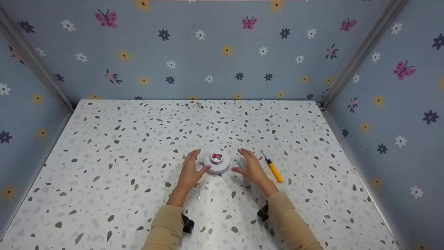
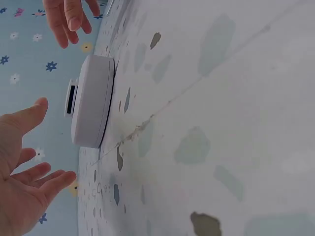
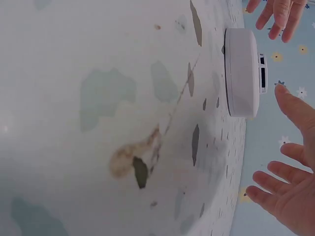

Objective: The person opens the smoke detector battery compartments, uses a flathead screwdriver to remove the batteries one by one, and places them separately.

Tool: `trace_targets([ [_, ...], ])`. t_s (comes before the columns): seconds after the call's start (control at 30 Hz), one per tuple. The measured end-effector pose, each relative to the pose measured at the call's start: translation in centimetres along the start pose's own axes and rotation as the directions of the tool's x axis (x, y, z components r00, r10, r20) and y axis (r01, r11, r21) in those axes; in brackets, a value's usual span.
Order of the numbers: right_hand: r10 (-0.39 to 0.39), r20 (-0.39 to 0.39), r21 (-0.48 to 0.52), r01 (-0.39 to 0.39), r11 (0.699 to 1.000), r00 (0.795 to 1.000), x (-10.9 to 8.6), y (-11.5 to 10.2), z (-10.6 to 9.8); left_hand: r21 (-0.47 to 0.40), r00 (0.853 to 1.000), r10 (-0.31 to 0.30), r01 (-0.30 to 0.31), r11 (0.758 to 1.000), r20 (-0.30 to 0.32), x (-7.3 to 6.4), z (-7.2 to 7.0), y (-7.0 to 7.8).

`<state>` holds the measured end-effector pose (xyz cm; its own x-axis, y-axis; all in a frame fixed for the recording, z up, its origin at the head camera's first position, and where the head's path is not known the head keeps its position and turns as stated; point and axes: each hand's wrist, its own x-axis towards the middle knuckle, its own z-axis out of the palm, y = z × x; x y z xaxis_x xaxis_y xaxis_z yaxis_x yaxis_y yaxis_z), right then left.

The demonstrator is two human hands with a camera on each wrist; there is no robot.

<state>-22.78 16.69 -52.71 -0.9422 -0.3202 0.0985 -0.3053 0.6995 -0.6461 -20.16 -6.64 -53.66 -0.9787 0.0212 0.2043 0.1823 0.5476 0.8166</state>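
A round white smoke detector [image 1: 217, 166] lies flat on the speckled table, its raised vented centre topped by a red label. In the left wrist view the detector [image 2: 94, 101] shows its side wall and slotted cap. My left hand [image 1: 189, 172] hovers at its left side with fingers spread and thumb out, apart from it. On the other side my right hand [image 1: 254, 171] is likewise spread, a small gap between it and the detector [image 3: 242, 73]. Neither hand holds anything. To the right of my right hand lies a screwdriver [image 1: 275, 172] with a yellow handle.
The white speckled table [image 1: 114, 166] is bounded by a flowered back wall [image 1: 194, 48] and side panels, with a grey metal post [image 1: 367, 48] at the back right corner. Black straps [image 1: 187, 223] sit at both sleeves.
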Motion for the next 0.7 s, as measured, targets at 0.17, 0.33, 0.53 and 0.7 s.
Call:
trace_targets([
  [0.17,-0.024,-0.011,0.058,0.024,0.998,1.000,0.2,0.3,1.0,-0.046,1.000,-0.003,0.004,0.999,0.025,0.1,0.5,-0.5],
  [0.33,0.020,0.056,0.158,-0.029,0.987,0.998,0.4,0.6,1.7,-0.063,0.997,-0.055,0.059,0.996,0.058,0.1,0.9,-0.8],
  [0.53,0.030,0.109,0.183,-0.049,0.982,0.994,0.8,0.8,1.8,-0.083,0.997,-0.042,0.048,0.995,0.068,0.4,1.2,-1.1],
  [0.7,0.029,0.137,0.198,-0.056,0.979,0.990,1.4,0.8,2.0,-0.110,0.996,0.000,0.009,0.994,0.084,0.7,1.3,-1.6],
])
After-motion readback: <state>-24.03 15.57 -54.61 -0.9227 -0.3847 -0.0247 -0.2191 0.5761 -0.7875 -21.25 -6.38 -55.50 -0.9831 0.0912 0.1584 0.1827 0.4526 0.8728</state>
